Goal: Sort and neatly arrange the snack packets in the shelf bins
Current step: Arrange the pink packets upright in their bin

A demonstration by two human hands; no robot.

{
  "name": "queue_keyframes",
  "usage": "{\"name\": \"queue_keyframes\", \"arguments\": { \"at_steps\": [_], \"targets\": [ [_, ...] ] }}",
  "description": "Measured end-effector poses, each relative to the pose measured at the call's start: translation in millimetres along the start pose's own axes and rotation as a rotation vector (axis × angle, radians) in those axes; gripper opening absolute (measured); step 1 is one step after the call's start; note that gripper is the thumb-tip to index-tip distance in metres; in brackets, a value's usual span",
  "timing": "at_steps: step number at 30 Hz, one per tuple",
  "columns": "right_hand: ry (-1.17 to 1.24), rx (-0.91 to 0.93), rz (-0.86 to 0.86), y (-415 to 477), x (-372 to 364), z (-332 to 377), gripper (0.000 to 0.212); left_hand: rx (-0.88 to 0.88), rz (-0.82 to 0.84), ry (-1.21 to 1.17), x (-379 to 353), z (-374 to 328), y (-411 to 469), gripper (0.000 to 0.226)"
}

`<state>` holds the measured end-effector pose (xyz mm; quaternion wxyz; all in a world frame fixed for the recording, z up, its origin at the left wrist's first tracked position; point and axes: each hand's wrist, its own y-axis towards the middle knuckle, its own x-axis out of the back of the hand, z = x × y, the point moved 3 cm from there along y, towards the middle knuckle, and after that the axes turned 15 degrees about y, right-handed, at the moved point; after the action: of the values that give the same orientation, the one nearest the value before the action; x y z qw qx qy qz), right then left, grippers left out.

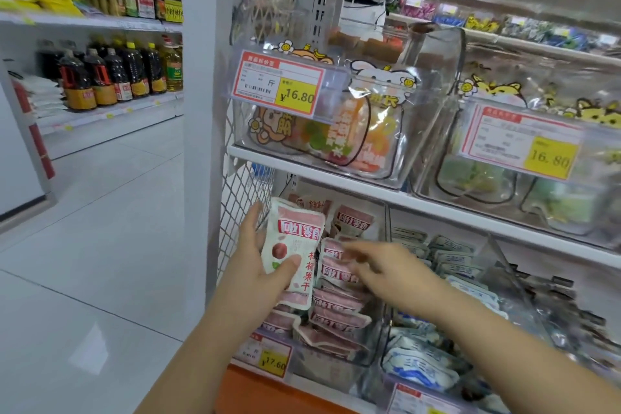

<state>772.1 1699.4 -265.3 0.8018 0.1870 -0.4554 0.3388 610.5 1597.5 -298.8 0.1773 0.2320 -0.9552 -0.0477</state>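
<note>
Pink packet (296,235) in left hand (257,260)

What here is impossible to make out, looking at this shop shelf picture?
Head view:
- Right hand: motion blur; whether it touches the pink packets is unclear.
- Left hand: fingers mostly hidden behind the held packet.
- Upper price tag: small print too small.
- Dark packets at right: blurred, cut by the edge.

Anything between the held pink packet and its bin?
Nothing fixed. The left hand holds the packet just over the pink pile in the open bin; only the right hand, blurred, reaches over that pile.
</note>
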Motion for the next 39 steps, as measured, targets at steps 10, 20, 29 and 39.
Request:
{"name": "queue_keyframes", "arguments": {
  "at_steps": [10,20,29,39],
  "targets": [
    [0.602,0.013,0.071,-52.5,21.1,-1.5,0.042,-0.079,0.48,0.127,-31.5,-32.3,-21.1,0.048],
    [0.855,-0.104,-0.212,-69.9,16.8,-32.4,0.026,-0.094,0.229,0.281,-34.5,-28.9,-14.2,0.044],
    [1.025,-0.364,-0.871,-64.6,19.8,-72.3,0.047,-0.063,0.056,0.876,-53.8,-19.4,78.6,0.027],
    [1.14,-0.266,-0.877,-53.2,26.8,-89.8,0.024,0.177,0.067,1.231,-94.6,2.3,148.5,0.043]
  ]
}}
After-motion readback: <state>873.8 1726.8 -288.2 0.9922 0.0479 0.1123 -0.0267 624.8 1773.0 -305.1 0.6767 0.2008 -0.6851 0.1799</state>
